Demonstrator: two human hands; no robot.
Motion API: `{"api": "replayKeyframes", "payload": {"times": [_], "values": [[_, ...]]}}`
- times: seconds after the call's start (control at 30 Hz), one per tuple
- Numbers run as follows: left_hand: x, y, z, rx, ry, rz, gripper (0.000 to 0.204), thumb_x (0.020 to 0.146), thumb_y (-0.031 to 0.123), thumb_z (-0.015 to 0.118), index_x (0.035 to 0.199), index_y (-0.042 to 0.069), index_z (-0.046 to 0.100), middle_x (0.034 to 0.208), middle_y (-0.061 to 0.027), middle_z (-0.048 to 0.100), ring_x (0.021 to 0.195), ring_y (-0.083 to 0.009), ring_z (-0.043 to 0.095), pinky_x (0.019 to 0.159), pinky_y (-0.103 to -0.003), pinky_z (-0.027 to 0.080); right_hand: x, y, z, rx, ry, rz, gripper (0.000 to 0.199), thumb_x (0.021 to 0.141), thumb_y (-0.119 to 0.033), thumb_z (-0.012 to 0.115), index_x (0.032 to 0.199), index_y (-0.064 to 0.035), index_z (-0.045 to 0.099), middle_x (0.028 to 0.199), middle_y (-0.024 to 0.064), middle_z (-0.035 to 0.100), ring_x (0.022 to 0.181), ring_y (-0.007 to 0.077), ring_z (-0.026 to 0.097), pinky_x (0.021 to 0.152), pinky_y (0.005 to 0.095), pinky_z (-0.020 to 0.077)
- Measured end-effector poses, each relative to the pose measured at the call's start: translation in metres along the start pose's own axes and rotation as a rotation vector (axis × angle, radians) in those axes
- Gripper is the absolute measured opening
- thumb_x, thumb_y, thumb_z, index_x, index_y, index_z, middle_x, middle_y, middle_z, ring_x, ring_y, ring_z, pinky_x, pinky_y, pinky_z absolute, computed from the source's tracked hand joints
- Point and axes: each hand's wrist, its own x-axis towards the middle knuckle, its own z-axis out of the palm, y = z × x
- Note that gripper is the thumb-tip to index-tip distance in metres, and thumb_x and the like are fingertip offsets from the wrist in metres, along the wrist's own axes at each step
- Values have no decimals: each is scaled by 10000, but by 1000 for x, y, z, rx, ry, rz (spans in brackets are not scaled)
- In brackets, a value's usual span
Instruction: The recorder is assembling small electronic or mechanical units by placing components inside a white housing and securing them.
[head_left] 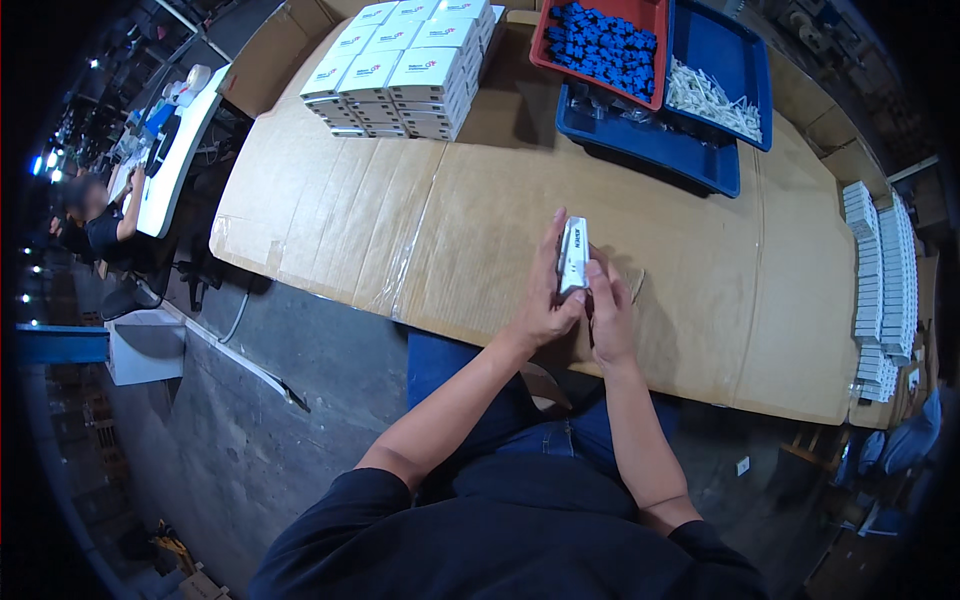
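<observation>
Contact on two sides is the relation we watch: the small white oblong piece [574,255] lies between our left hand [543,308] and our right hand [612,318], over the near part of the cardboard-covered tabletop [480,235]. Its long axis points away from our body, the far end leaning slightly to the right. Our left hand is grasping it, fingers stretched along its left flank and thumb by its near end, so we judge this hand the main support. Our right hand comes to the near right corner, its fingertips at the edge; we cannot tell whether they pinch it or merely touch, since the inner side is hidden. Neither hand is the nearer, for both appear to reach it. Farther off, beyond the far end, stand the red tray [598,88] and, to the left, stacked white boxes [370,75].
</observation>
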Motion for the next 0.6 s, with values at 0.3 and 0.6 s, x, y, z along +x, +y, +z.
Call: {"api": "replayKeyframes", "payload": {"times": [0.3, 0.6], "values": [[-8, 20, 19, 46, 230, -76, 868, 1019, 635, 489, 1543, -50, 385, 1410, -226, 489, 1296, -347, 512, 1129, -441, 381, -17, 6, 20, -31, 78, -108, 448, 1055, -78, 602, 1476, 56, 527, 1420, 126, 621, 1284, 197, 600, 1118, 342, 464], [-15, 6, 15, -8, 174, -174, 1092, 910, 880, 427, 1489, -46, 421, 1364, -162, 530, 1263, -260, 528, 1117, -402, 398, -28, 23, 7, -138, 85, 8, 434, 1094, -214, 586, 1443, 43, 575, 1286, 102, 690, 1151, 132, 628, 1010, 282, 486]]}}
